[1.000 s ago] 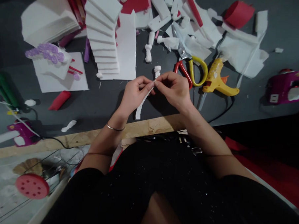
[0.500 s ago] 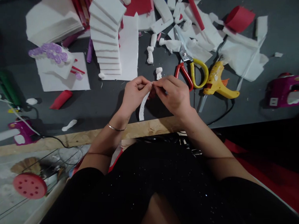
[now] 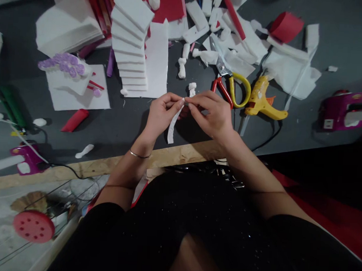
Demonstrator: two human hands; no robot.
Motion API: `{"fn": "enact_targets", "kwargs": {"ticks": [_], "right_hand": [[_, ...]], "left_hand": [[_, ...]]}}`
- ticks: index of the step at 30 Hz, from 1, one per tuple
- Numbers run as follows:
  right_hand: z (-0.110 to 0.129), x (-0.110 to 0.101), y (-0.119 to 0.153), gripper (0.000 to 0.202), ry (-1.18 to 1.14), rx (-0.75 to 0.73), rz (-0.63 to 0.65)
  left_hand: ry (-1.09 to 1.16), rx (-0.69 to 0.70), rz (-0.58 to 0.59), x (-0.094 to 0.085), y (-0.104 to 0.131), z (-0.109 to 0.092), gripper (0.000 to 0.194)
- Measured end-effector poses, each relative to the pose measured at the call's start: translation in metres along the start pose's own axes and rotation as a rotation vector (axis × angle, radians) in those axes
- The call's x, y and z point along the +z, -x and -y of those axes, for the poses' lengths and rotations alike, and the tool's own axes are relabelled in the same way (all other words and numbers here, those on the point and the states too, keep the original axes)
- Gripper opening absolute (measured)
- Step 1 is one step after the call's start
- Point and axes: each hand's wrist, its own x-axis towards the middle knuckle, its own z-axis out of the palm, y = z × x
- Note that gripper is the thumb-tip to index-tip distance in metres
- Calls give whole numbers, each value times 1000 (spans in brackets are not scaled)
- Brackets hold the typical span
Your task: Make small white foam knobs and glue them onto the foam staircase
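A narrow white paper strip (image 3: 172,129) hangs from the fingertips of my left hand (image 3: 163,112), which pinches its upper end. My right hand (image 3: 213,113) meets it there, thumb and forefinger closed at the same small white end; the fingers hide most of what lies between them. Just beyond the fingertips lies a small twisted piece of white paper (image 3: 192,88). Right of my right hand are scissors (image 3: 240,90) with one red and one yellow handle, and a yellow glue gun (image 3: 262,101).
A fanned stack of white paper (image 3: 129,55) stands behind my left hand. Purple rolled flowers (image 3: 64,64) rest on white sheets at the left. White scraps and a red paper roll (image 3: 286,27) lie at the back right. Purple devices (image 3: 344,112) sit near both table ends.
My right thumb and fingers have shifted slightly at the strip's end, the thumb now a little lower and more apart. The strip still hangs from my left hand. The view has moved slightly.
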Motion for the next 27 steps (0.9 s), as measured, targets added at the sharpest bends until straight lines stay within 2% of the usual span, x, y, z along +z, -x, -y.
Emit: {"fn": "enact_targets", "kwargs": {"ticks": [3, 7, 13, 19, 22, 27], "right_hand": [[0, -2, -2, 19, -162, 116, -26], [1, -2, -6, 25, -371, 270, 10], [2, 0, -9, 32, -505, 363, 28], [3, 5, -8, 17, -421, 334, -29], [4, 8, -7, 12, -300, 257, -83], [0, 9, -3, 12, -83, 92, -84]], "left_hand": [[4, 14, 30, 0, 1, -3, 33], [-7, 18, 54, 0, 2, -8, 31], [22, -6, 34, 3, 4, -13, 29], [55, -109, 49, 3, 4, -14, 29], [82, -136, 68, 3, 4, -13, 29], [81, -134, 1, 5, 5, -9, 30]]}}
